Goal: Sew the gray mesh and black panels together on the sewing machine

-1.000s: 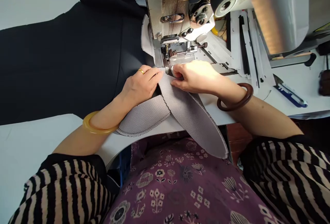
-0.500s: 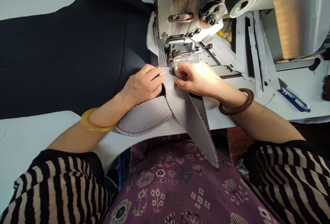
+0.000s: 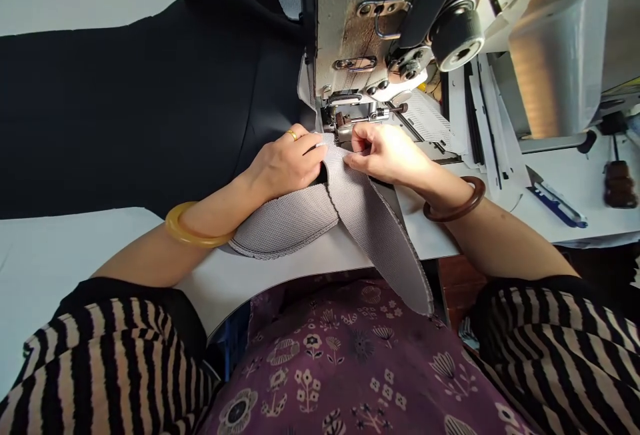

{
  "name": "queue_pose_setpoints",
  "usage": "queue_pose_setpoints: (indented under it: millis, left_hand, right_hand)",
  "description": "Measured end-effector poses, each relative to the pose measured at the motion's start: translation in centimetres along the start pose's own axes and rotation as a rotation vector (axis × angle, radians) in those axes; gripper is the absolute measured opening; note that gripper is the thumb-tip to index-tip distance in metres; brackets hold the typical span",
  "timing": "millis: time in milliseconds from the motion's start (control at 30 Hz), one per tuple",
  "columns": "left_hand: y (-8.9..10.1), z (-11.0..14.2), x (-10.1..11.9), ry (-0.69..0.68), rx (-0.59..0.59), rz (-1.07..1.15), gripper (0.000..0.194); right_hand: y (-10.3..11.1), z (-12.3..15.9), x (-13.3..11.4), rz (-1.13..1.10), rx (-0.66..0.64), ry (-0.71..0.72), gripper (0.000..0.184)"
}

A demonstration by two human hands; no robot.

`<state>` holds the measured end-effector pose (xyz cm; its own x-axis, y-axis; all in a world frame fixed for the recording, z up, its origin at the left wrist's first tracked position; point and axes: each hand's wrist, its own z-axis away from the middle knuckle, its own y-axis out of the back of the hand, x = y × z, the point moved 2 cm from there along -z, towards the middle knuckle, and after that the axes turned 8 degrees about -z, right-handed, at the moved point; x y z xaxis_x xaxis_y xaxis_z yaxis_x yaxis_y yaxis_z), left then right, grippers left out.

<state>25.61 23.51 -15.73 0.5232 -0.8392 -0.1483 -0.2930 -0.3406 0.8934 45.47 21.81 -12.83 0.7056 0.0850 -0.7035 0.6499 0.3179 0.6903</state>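
Observation:
Two grey mesh fabric pieces (image 3: 367, 218) with scalloped edges lie crossed on the white table in front of the sewing machine (image 3: 370, 28). My left hand (image 3: 285, 165), wearing a gold ring, presses the left piece with fingers curled at its upper edge. My right hand (image 3: 387, 151) pinches the fabric right at the presser foot (image 3: 343, 118). The longer strip hangs over the table edge toward my lap. A yellow bangle sits on my left wrist, a brown one on my right.
A large black cloth (image 3: 135, 101) covers the table to the left and behind. White strips and pattern pieces (image 3: 480, 108) lie right of the machine, with a blue-handled tool (image 3: 555, 198) and a dark object (image 3: 617, 181) further right.
Both hands have edged a little closer to the presser foot with the fabric. The view shifted, so the machine head fills more of the top.

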Motion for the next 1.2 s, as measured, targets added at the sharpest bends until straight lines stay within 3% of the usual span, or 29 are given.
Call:
queue_pose_setpoints:
  millis: [233,533,867,1200]
  left_hand:
    - [-0.8,-1.1,-1.0,0.071,-0.139,0.110,0.028]
    - [-0.7,-1.6,-1.3,0.004,-0.079,-0.022,0.030]
    - [-1.4,-1.8,-1.6,0.043,-0.082,0.037,0.030]
    - [-0.9,-2.2,-1.7,0.050,-0.125,0.054,0.026]
  right_hand:
    - [0.6,-0.7,0.5,-0.003,0.053,0.003,0.019]
    - [0.6,-1.2,0.7,-0.014,0.022,-0.033,0.023]
    - [1.0,-1.3,0.6,0.035,0.049,-0.059,0.022]
    - [0.9,-1.4,0.2,0.069,0.039,-0.111,0.026]
